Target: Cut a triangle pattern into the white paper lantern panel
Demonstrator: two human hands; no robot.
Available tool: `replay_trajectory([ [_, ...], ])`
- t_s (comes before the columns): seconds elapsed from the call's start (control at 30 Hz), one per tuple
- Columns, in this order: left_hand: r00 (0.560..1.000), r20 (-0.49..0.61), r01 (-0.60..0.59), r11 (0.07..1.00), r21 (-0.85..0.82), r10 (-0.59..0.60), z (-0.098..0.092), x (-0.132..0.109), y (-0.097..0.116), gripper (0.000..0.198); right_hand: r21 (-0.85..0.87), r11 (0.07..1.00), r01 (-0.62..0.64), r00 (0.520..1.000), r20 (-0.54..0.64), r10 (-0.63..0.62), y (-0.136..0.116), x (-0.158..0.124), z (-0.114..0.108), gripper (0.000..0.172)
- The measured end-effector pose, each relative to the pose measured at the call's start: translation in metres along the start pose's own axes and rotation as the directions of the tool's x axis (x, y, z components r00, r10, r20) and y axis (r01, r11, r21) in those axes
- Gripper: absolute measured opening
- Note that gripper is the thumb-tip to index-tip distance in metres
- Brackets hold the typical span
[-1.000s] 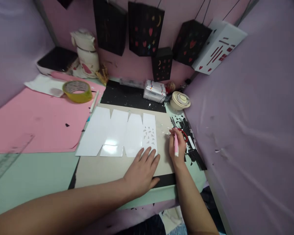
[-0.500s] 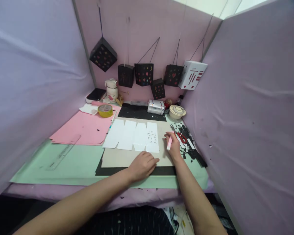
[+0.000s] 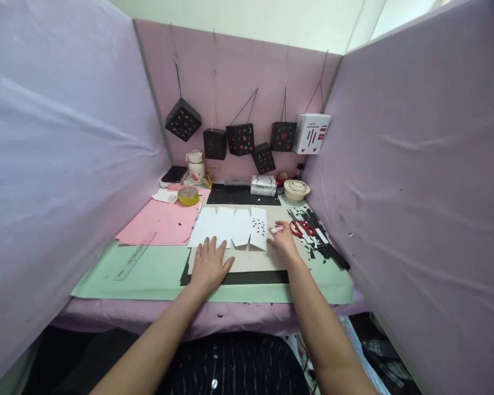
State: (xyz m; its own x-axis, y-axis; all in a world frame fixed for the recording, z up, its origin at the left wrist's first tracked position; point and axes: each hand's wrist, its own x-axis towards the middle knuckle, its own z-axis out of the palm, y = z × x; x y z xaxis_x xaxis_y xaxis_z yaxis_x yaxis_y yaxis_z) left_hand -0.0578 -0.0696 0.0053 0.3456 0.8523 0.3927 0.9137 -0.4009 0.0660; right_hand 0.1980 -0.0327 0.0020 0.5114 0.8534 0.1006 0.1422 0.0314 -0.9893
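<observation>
My left hand (image 3: 209,266) lies open with spread fingers, its tips on the lower edge of a white card sheet (image 3: 224,222). This sheet has notched flaps and small cut-out shapes in its right panel. At its right edge, my right hand (image 3: 286,242) is closed around a slim pink-and-white craft knife (image 3: 276,229); no blade can be made out. Both hands rest over a beige board (image 3: 251,263) that lies on black card (image 3: 255,278). Red-handled scissors (image 3: 302,227) lie just right of my right hand.
Black and white scraps (image 3: 319,244) cover the right side. Pink sheets (image 3: 152,222), a clear ruler (image 3: 135,257) and a yellow tape roll (image 3: 188,196) lie left. Behind are stacked bowls (image 3: 297,190) and a bottle (image 3: 195,167). Several paper lanterns (image 3: 241,139) hang at the back; cloth walls flank the table.
My left hand has moved left onto the card and spread its fingers. My right hand has shifted slightly left to the card's edge, the knife now turned more level. The view has tilted up.
</observation>
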Motion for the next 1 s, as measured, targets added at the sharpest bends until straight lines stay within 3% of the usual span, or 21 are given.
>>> replay_trajectory([
  [0.2,0.999,-0.048,-0.005,0.999,-0.045,0.003,0.004,-0.002,-0.002,0.042,0.045,0.999,-0.021,0.999,0.045,0.018,-0.006,-0.002,0.012,0.032],
  [0.33,0.991,-0.130,0.013,0.995,-0.102,-0.026,0.008,-0.004,-0.005,0.044,0.046,0.994,0.096,0.993,0.058,-0.099,-0.026,-0.010,0.012,0.034],
  [0.53,0.949,-0.291,0.064,0.979,-0.191,-0.119,0.006,-0.011,-0.009,0.070,0.102,0.962,0.252,0.963,0.073,-0.260,-0.055,-0.018,0.013,0.034],
  [0.8,0.909,-0.396,0.034,0.970,-0.243,-0.131,0.003,-0.013,-0.013,0.065,-0.094,0.983,0.160,0.987,0.000,-0.161,-0.018,-0.009,-0.023,0.028],
  [1.0,0.913,-0.388,0.037,0.972,-0.232,-0.127,-0.001,-0.014,-0.012,0.049,-0.300,0.928,0.219,0.967,-0.058,-0.247,-0.001,-0.012,-0.046,0.021],
])
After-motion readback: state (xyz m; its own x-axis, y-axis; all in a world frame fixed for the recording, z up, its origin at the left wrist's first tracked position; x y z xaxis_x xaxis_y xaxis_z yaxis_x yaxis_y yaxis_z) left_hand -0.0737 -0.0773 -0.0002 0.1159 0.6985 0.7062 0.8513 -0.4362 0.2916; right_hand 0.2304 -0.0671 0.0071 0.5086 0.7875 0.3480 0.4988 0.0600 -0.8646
